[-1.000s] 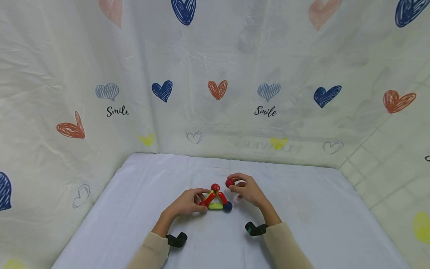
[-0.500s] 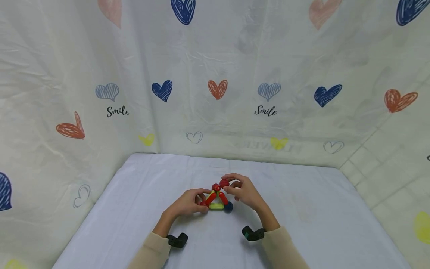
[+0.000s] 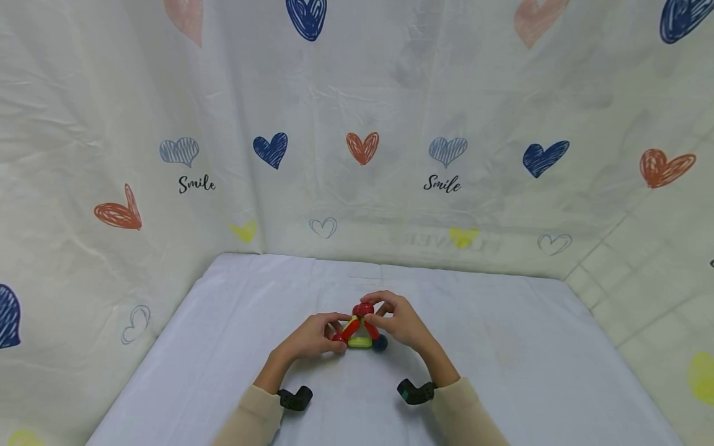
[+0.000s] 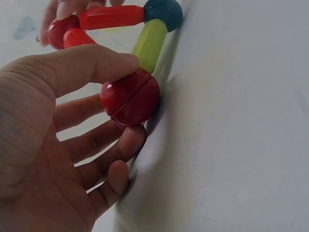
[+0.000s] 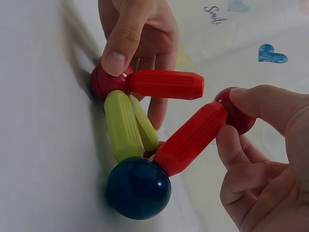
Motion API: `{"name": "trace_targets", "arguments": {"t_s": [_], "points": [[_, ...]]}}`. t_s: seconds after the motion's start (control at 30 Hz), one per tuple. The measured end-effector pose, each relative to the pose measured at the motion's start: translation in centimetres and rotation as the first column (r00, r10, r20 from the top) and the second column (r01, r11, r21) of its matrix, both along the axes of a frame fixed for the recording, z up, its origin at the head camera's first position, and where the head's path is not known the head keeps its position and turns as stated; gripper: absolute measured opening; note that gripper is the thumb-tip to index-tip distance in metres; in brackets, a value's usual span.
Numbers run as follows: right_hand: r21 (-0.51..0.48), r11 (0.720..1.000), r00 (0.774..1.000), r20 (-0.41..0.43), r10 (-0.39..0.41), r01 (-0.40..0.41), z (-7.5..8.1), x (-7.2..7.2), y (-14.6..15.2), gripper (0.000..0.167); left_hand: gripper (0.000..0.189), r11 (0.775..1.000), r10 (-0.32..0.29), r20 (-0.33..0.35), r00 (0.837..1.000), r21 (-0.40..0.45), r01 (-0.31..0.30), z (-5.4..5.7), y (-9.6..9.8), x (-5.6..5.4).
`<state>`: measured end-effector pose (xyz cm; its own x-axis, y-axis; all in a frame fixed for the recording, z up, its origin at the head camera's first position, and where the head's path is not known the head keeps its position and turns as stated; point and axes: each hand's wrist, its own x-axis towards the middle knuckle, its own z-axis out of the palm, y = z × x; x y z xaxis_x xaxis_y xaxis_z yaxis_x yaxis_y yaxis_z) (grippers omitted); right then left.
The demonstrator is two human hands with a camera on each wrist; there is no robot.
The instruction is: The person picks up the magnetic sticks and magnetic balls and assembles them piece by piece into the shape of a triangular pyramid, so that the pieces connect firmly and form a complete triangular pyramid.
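A small frame of balls and rods stands on the white cloth. My left hand (image 3: 312, 336) pinches its left red ball (image 4: 133, 99), thumb on top. From that ball run a yellow-green rod (image 4: 150, 46) to the dark blue ball (image 5: 138, 188), a second yellow-green rod (image 5: 144, 123) going back, and a raised red rod (image 5: 166, 84). Another red rod (image 5: 193, 139) slants up from the blue ball. My right hand (image 3: 404, 319) pinches a red ball (image 5: 235, 111) at this rod's upper end. The left red rod's tip is apart from that ball. The back red ball is mostly hidden.
White cloth (image 3: 502, 347) covers the table around the hands. A pale sheet (image 3: 390, 204) with printed hearts hangs behind and at the sides. Black wrist cameras (image 3: 295, 398) sit at both wrists.
My right hand has carried its red ball leftward, from beside the frame to the top end of the right red rod. The left hand stays on its ball.
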<state>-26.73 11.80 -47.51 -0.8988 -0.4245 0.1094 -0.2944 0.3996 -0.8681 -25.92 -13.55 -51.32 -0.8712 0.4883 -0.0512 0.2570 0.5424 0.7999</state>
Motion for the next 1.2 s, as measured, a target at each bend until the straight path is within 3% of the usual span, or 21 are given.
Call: {"name": "trace_targets", "arguments": {"t_s": [0.5,0.87,1.2], "points": [[0.011,0.999,0.996,-0.079,0.039,-0.038,-0.38,-0.10,-0.25,0.032,0.054,0.999,0.033,0.005,0.999,0.007,-0.033,-0.49,0.29,-0.17],[0.023,0.997,0.995,-0.066,0.069,-0.067,-0.16,-0.06,-0.28,0.033,0.045,1.000,0.021,-0.020,1.000,0.014,-0.020,-0.85,0.29,-0.52],[0.023,0.990,0.988,-0.064,0.141,-0.140,-0.10,-0.03,0.30,0.050,0.045,1.000,0.018,-0.011,1.000,0.018,-0.017,-0.56,0.34,-0.43]]}}
